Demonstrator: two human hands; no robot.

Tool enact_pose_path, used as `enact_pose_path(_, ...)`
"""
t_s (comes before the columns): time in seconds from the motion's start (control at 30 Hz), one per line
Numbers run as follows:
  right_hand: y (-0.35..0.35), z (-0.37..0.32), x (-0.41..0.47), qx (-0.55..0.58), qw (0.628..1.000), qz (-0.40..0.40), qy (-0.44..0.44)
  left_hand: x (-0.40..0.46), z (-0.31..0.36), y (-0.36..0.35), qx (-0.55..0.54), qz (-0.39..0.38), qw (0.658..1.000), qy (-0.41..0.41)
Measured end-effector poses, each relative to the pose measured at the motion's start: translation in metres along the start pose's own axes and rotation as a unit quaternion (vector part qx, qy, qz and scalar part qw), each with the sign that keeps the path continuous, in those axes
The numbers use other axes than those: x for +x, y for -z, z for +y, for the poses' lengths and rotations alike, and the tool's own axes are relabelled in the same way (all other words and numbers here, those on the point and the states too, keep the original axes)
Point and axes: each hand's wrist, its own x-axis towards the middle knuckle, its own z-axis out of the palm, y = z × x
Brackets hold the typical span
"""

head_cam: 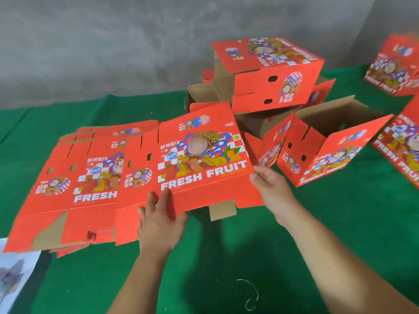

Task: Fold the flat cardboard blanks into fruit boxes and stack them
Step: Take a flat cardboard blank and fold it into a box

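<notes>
A flat red cardboard blank (199, 155) printed "FRESH FRUIT" is raised a little above the green surface, its left part over the pile. My left hand (158, 220) holds its near edge, fingers spread on the lower flap. My right hand (269, 184) grips the blank's right edge near the bottom corner. A pile of several flat blanks (74, 182) lies to the left. Folded red boxes stand behind and to the right: one on top (272, 71) of other open boxes, and an open one (324, 146) lying tilted.
The floor is covered by a green cloth (226, 257); a grey wall (113, 41) rises behind. More red boxes (396, 64) sit at the far right edge. A white sheet (13, 275) lies at the lower left, and a thin white string (251, 295) near my arms.
</notes>
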Motion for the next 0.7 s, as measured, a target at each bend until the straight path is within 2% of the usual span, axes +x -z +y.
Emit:
enact_pose_path(0.13, 0.018, 0.007, 0.009, 0.037, 0.999, -0.031, -0.011, -0.005, 0.025, -0.011, 0.0, 0.006, 1.0, -0.029)
enact_pose_path(0.3, 0.03, 0.014, 0.012, 0.197, 0.979, -0.033, -0.031, -0.02, 0.053, -0.023, -0.033, 0.049, 0.998, -0.031)
enact_pose_path(0.43, 0.032, 0.013, 0.012, 0.179, 0.978, -0.102, -0.006, -0.016, 0.067, -0.023, -0.04, 0.02, 0.999, -0.013)
enact_pose_path(0.57, 0.034, 0.012, 0.019, 0.207, 0.972, -0.114, -0.008, -0.007, 0.078, -0.02, -0.055, -0.013, 0.997, 0.047)
enact_pose_path(0.7, 0.031, 0.016, 0.017, 0.174, 0.979, -0.106, 0.022, 0.001, 0.095, -0.019, -0.197, -0.034, 0.975, 0.102)
